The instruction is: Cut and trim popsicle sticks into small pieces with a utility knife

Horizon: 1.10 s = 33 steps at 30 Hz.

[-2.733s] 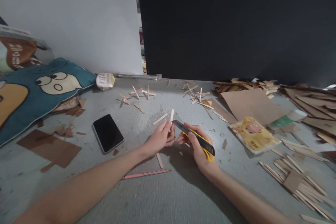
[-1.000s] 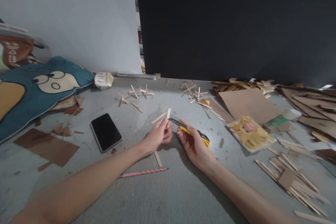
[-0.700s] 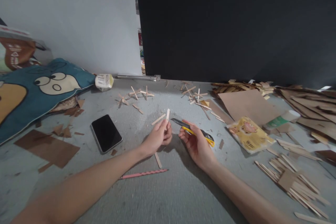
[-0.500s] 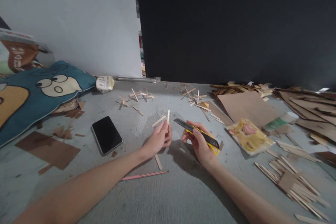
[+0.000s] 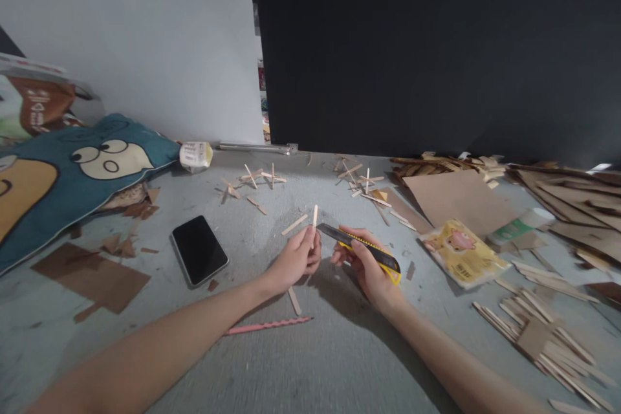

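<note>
Over a gray tabletop (image 5: pixel 310 372), a person's left hand (image 5: pixel 299 255) pinches a wooden stick (image 5: pixel 315 215) between thumb and fingers, its pale end rising past the grip. Just to that hand's right, the right hand (image 5: pixel 361 262) grips a black-and-yellow utility knife (image 5: pixel 369 249), blade angled toward the stick; whether the two touch cannot be told. A loose stick (image 5: pixel 294 225) lies just beyond the left hand, a phone (image 5: pixel 199 250) to its left, a pink pencil (image 5: pixel 272 325) on its near side.
</note>
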Motion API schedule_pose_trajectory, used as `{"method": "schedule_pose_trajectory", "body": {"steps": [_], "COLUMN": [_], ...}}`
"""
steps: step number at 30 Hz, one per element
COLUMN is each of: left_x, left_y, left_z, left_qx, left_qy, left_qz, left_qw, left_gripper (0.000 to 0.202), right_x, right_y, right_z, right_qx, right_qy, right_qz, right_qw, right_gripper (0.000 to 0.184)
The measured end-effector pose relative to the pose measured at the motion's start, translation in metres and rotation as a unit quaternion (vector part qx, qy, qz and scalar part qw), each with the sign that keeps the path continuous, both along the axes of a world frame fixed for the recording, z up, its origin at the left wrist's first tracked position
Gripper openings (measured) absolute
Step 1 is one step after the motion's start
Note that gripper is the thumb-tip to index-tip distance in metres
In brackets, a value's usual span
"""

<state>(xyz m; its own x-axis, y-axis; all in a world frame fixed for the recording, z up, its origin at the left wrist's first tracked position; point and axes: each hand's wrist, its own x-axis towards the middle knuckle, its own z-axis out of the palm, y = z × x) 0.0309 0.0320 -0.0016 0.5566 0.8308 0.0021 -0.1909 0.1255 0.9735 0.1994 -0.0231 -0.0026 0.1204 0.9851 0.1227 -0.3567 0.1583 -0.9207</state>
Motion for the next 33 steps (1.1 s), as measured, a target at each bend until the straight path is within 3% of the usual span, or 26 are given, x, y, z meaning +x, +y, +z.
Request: {"method": "schedule_pose_trajectory", "body": {"steps": [7,9,11,13,15,20,24,27,33], "left_x": [0.001,0.001,-0.001,-0.003,-0.004,-0.003,-0.004,-0.005,-0.006], "left_y": [0.004,0.005,0.004,0.001,-0.004,-0.013,-0.012,-0.010,-0.010], "left_z": [-0.001,-0.001,0.001,0.004,0.007,0.011,0.010,0.009,0.011], "left_qx": [-0.040,-0.039,-0.030,-0.019,-0.004,0.015,0.038,0.054,0.072], "left_qy": [-0.003,-0.010,-0.010,0.007,0.031,0.073,0.111,0.130,0.146], "left_qz": [-0.007,-0.014,-0.027,-0.048,-0.070,-0.087,-0.105,-0.108,-0.118], "left_qw": [0.999,0.999,0.999,0.999,0.997,0.993,0.988,0.984,0.980], "left_gripper": [0.046,0.047,0.049,0.050,0.052,0.058,0.061,0.060,0.057], "right_x": [0.003,0.006,0.010,0.014,0.016,0.014,0.014,0.014,0.011], "right_y": [0.009,0.010,0.008,0.004,0.002,0.004,0.004,0.004,0.007], "right_z": [0.003,0.004,0.005,0.006,0.004,-0.009,-0.011,-0.010,-0.009], "right_qx": [-0.081,-0.029,0.071,0.156,0.196,0.232,0.259,0.277,0.302], "right_qy": [0.088,0.053,-0.054,-0.197,-0.305,-0.505,-0.567,-0.567,-0.529], "right_qz": [0.011,-0.037,-0.121,-0.195,-0.225,-0.123,-0.122,-0.132,-0.153], "right_qw": [0.993,0.998,0.989,0.948,0.904,0.822,0.772,0.764,0.778], "right_gripper": [0.038,0.034,0.027,0.018,0.010,0.008,0.015,0.015,0.013]}}
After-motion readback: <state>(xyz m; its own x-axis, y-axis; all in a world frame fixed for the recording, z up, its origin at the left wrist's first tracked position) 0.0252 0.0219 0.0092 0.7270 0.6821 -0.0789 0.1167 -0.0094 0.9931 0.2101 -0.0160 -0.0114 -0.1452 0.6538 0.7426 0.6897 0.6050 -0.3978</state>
